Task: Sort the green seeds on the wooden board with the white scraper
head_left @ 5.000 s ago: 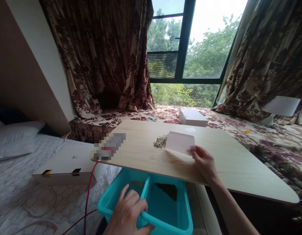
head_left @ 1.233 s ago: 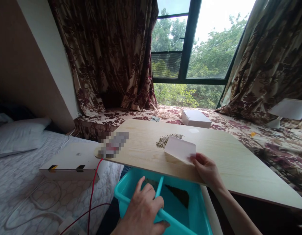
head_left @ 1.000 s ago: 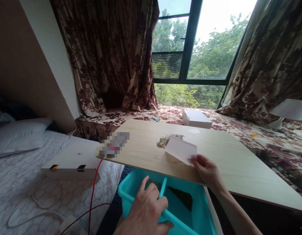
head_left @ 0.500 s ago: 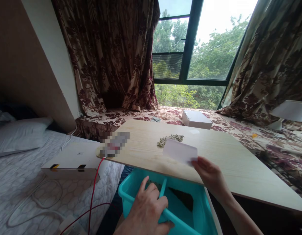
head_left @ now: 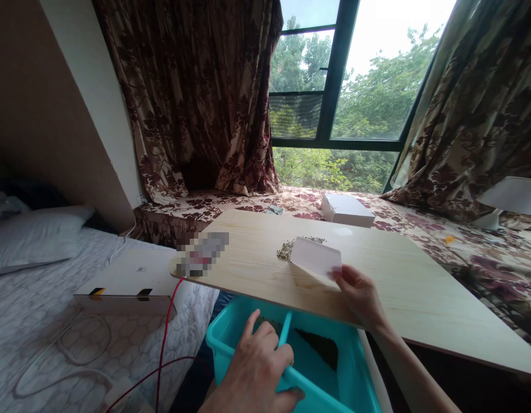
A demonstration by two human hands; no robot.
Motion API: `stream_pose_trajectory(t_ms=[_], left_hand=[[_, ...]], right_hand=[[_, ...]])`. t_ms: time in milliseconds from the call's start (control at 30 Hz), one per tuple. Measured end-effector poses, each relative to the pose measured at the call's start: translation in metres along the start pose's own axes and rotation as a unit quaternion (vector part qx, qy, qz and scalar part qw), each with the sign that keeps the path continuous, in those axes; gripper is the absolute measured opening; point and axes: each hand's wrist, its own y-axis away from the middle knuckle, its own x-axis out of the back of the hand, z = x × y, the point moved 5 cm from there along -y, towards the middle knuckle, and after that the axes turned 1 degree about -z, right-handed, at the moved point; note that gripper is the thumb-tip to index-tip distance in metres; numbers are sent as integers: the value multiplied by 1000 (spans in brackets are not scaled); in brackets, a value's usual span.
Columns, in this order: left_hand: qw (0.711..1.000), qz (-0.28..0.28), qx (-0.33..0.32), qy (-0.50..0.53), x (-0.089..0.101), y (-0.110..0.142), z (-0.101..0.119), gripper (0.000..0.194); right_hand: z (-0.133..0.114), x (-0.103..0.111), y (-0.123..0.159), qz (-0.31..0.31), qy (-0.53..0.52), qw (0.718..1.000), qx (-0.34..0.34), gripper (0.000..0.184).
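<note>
A turquoise two-part plastic bin (head_left: 220, 338) sits below the table's near edge. My left hand (head_left: 261, 364) is closed around the bin's middle bar, with one finger stretched out over the left compartment. Dark material (head_left: 321, 347) lies in the right compartment; the contents of the left are mostly behind my hand. Between thumb and fingers, my right hand (head_left: 362, 295) pinches a thin white card (head_left: 316, 256) by its near right corner. The card is tilted over the pale wooden tabletop (head_left: 386, 281) and partly covers a small pile of greenish-brown seed-like grains (head_left: 285, 251).
At the table's left end lies a blurred-out item (head_left: 205, 255), with a red cable (head_left: 164, 332) hanging down. A white box (head_left: 128, 278) rests on the bed. Another white box (head_left: 348, 208) and a lamp (head_left: 512, 195) stand on the window ledge.
My right hand and the card have moved slightly left and away from me, and the card now covers more of the grains. My left hand stays on the bin.
</note>
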Motion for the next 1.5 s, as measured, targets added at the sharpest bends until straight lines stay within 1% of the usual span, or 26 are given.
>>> stream_pose_trajectory(t_ms=[267, 467, 600, 800, 900, 967, 1100, 1300, 1500], left_hand=[[1000, -3, -3, 2, 0, 0, 1, 39], [999, 30, 6, 18, 4, 0, 1, 38], [999, 39, 3, 27, 7, -1, 2, 38], [999, 26, 7, 25, 6, 0, 3, 38], [1000, 11, 7, 20, 4, 0, 3, 38], [1000, 6, 8, 17, 3, 1, 3, 37], [1000, 0, 8, 10, 4, 0, 2, 37], [1000, 0, 6, 13, 3, 0, 1, 38], [1000, -4, 11, 12, 4, 0, 2, 36]], right_hand=[[-5, 0, 5, 0, -5, 1000, 4, 19], [-11, -4, 12, -10, -7, 1000, 5, 15], [-13, -5, 11, -10, -25, 1000, 5, 19], [-9, -4, 6, 0, -26, 1000, 10, 25], [-8, -6, 4, -6, -14, 1000, 18, 23], [-9, -6, 5, 0, -6, 1000, 19, 21], [-14, -3, 10, -2, -13, 1000, 19, 22], [-22, -3, 15, -11, -7, 1000, 19, 20], [-20, -6, 15, -18, 11, 999, 26, 20]])
